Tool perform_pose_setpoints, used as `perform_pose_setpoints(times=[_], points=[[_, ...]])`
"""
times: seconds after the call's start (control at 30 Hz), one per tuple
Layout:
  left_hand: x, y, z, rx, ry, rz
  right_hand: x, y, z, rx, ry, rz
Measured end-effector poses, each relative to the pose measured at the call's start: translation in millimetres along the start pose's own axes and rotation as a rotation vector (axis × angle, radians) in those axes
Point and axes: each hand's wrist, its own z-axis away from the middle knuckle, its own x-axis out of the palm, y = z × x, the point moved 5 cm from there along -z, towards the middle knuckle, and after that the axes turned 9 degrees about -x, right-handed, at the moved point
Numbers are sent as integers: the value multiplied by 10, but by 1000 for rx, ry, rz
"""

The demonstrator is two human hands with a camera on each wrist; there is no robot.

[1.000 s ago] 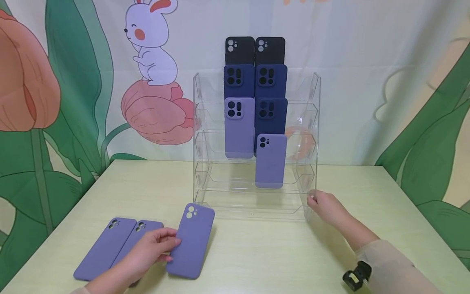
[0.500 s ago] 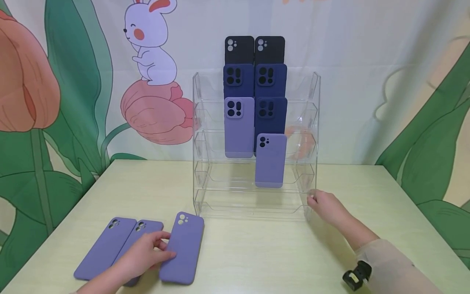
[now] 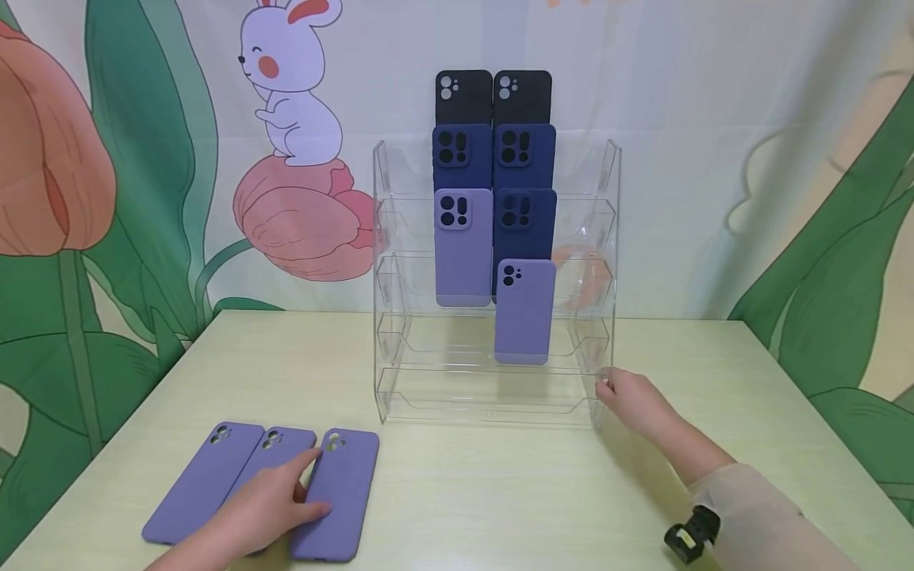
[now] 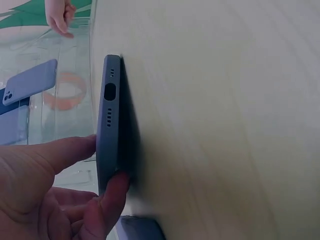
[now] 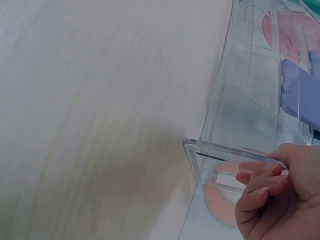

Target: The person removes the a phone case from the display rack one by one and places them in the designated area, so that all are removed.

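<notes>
With thumb and fingers at its left edge, my left hand (image 3: 264,503) pinches a purple phone case (image 3: 341,492) low over the table. The left wrist view shows that phone case (image 4: 109,112) end on, with slots and a port hole, a finger beneath it. Two more purple phone cases, one at the far left (image 3: 207,484) and one partly behind my hand (image 3: 282,448), lie side by side on the table. My right hand (image 3: 638,403) holds the lower right side of a clear acrylic display rack (image 3: 493,414); the right wrist view shows its fingers round the rack's side panel (image 5: 225,152).
On the rack stand two black phone cases (image 3: 464,97), several dark blue phone cases (image 3: 524,162), a lilac phone case (image 3: 462,254) and a lower lilac phone case (image 3: 524,313). A printed cloth (image 3: 678,198) hangs behind the pale wooden table (image 3: 485,500).
My left hand has moved the purple phone case left and down, beside the other two, from a raised, tilted position to nearly flat. The right hand stays on the rack.
</notes>
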Motion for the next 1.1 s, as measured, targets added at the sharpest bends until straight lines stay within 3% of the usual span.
perform_pose_setpoints(times=[0.23,0.67,1.1], points=[[-13,26,-3,-5,-39,-110,-5,-2,-1,-11,5,1],[-22,118,15,69,21,-361,-2,7,4,-14,13,1],[-22,58,40,46,5,-385,12,15,1,-22,18,-5]])
